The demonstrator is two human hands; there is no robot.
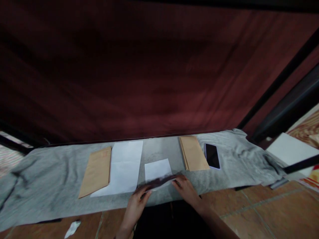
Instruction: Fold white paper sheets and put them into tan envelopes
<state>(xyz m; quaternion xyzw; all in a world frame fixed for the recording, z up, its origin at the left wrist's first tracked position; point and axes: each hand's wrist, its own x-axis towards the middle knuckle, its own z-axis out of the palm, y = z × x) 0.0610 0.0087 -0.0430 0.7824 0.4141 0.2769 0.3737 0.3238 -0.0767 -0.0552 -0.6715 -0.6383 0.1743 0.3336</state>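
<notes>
Between my two hands is a folded sheet of paper (163, 182), dark on its far side and pale along its near edge. My left hand (136, 202) pinches its left end. At the right end, the fingers of my right hand (185, 190) are closed on it. Just beyond it, a smaller white paper (157, 169) lies flat on the grey cloth (57, 176). Left of that, a large creased white sheet (124, 166) is partly covered by a brown envelope (96, 171). Several stacked brown envelopes (195, 152) lie to the right.
A phone (212, 156) with a dark screen lies beside the stacked envelopes. A dark red panel (159, 73) rises behind the cloth. On the tiled floor (231, 207), a crumpled white scrap (72, 229) lies at front left. Dark bars (281, 79) stand at right.
</notes>
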